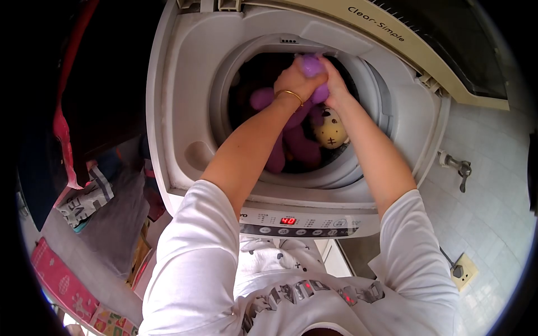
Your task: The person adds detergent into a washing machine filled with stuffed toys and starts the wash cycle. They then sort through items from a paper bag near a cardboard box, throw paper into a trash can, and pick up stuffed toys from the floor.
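Over the far half of the tub point(219, 112) of the open washing machine point(182, 112), the left hand point(301, 80) and right hand point(334, 84) close together on one part of a purple plush toy point(304, 147). Judged from the grip, the step in hand is a two-handed squeeze. For sound execution, pressure should be even from both palms, with any twist gradual so that the seams are not strained. The held part is best kept above the tub, where any water would drop inside; whether the fabric is wet cannot be confirmed. The bracelet point(290, 97) on the left wrist sits close to the plush and could snag.

Position of toy relative to fingers: a rounded purple bulge protrudes on the far side of the left hand, between the two hands, with more purple showing just nearer. The remaining limbs lie lower in the tub, nearer and to the left. A yellow plush head point(329, 133) lies near and to the right; whether it is joined to the purple body cannot be determined.

Fingers of both hands are curled in around the plush, gripping it; most fingertips are concealed.
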A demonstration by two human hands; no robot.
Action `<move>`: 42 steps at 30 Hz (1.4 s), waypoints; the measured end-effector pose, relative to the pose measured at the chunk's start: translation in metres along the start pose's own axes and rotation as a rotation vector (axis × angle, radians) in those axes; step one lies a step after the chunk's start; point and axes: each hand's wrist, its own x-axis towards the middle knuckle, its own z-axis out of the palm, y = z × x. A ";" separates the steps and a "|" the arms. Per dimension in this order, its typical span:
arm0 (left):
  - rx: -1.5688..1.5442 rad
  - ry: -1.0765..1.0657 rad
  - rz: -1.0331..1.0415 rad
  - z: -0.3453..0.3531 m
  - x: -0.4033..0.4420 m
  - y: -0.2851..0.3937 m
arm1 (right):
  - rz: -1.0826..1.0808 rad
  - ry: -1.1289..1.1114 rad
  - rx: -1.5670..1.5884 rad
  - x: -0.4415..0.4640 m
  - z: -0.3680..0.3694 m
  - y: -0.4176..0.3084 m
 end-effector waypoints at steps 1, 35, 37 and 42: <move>0.036 -0.018 0.014 -0.006 -0.004 0.010 | -0.018 -0.016 0.019 -0.003 -0.001 -0.002; -0.933 -0.185 -0.029 0.016 0.030 -0.044 | -0.196 0.268 -0.039 0.043 -0.018 -0.013; -0.957 -0.176 0.010 0.016 0.028 -0.042 | -0.145 0.257 0.143 0.057 -0.030 -0.011; -0.970 -0.062 0.010 0.022 0.035 -0.045 | -0.044 0.393 0.267 0.064 -0.016 -0.013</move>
